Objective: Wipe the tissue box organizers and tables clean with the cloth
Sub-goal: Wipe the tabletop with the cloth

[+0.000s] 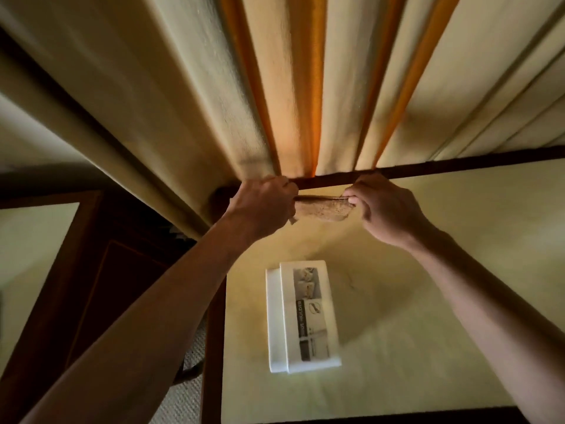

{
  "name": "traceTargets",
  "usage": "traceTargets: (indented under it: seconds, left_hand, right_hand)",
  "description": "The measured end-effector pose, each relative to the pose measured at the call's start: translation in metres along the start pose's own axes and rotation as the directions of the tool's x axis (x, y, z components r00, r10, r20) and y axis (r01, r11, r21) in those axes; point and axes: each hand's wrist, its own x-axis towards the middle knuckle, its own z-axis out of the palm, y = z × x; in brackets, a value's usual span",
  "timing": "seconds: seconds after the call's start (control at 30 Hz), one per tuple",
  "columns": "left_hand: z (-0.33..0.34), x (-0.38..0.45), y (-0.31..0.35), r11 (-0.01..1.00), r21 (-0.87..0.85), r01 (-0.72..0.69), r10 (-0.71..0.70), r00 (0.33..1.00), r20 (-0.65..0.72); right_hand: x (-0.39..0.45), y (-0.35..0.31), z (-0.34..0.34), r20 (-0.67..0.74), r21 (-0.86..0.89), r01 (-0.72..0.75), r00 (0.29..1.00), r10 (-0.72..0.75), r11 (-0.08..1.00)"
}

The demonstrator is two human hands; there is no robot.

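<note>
At the far edge of the worktop (pixel 443 240), toward twelve o'clock, a tan cloth (pixel 321 209) is stretched between both hands. The left hand (pixel 263 203) grips its nine o'clock end with curled fingers, and the right hand (pixel 382 206) pinches its three o'clock end; both ends are hidden inside the fists, and a small corner hangs below the left hand. Toward six o'clock from the cloth, well apart from it, a white tissue box organizer (pixel 302 316) lies flat on the pale worktop, its printed label blurred and mostly unreadable. Cream curtains (pixel 183 87) with orange folds hang beyond the dark far rim. At nine o'clock a second dark-framed table (pixel 36 240) is cut off by the picture edge, and the floor between is dim.
</note>
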Motion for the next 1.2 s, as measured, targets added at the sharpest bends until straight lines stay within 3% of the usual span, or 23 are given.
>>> traceTargets:
  seconds: [0.13, 0.23, 0.37, 0.53, 0.6, 0.77, 0.9, 1.07, 1.2]
  left_hand:
    - [-0.027, -0.007, 0.052, 0.997, 0.072, -0.019, 0.021, 0.999, -0.03]
    - [-0.035, -0.019, 0.094, 0.99, 0.138, -0.035, 0.024, 0.996, 0.082]
    - [-0.035, -0.038, 0.143, 1.0, 0.008, 0.009, -0.011, 0.979, 0.206]
    - [-0.024, -0.054, 0.193, 0.996, 0.02, 0.084, -0.085, 0.931, 0.356]
    - [-0.015, -0.057, 0.207, 0.989, 0.043, 0.144, -0.15, 0.912, 0.381]
    - [0.006, -0.088, 0.233, 0.98, 0.022, 0.197, -0.198, 0.976, 0.095]
    - [0.038, -0.129, 0.259, 0.973, -0.096, 0.208, -0.211, 0.977, -0.015]
    - [0.074, -0.171, 0.286, 0.977, -0.161, 0.137, -0.101, 0.971, 0.215]
    - [0.081, -0.183, 0.293, 0.972, -0.172, 0.161, -0.103, 0.948, 0.301]
  right_hand:
    - [-0.042, 0.015, -0.038, 0.007, -0.009, 0.005, 1.0, -0.005, 1.0]
    - [-0.075, 0.028, -0.05, 0.105, -0.006, 0.013, 0.994, -0.012, 1.0]
    - [-0.121, 0.04, -0.049, 0.213, 0.028, -0.029, 0.977, 0.022, 0.999]
    - [-0.164, 0.053, -0.019, 0.238, 0.058, -0.029, 0.971, 0.014, 0.998]
    - [-0.175, 0.052, -0.01, 0.18, 0.02, 0.024, 0.983, -0.028, 0.999]
    - [-0.208, 0.037, -0.002, -0.043, -0.08, 0.156, 0.986, -0.16, 0.984]
    - [-0.258, 0.037, 0.028, 0.03, -0.075, 0.182, 0.983, -0.18, 0.98]
    - [-0.303, 0.035, 0.061, 0.212, -0.048, 0.173, 0.964, -0.159, 0.984]
    - [-0.313, 0.032, 0.074, 0.246, -0.073, 0.163, 0.959, -0.141, 0.984]
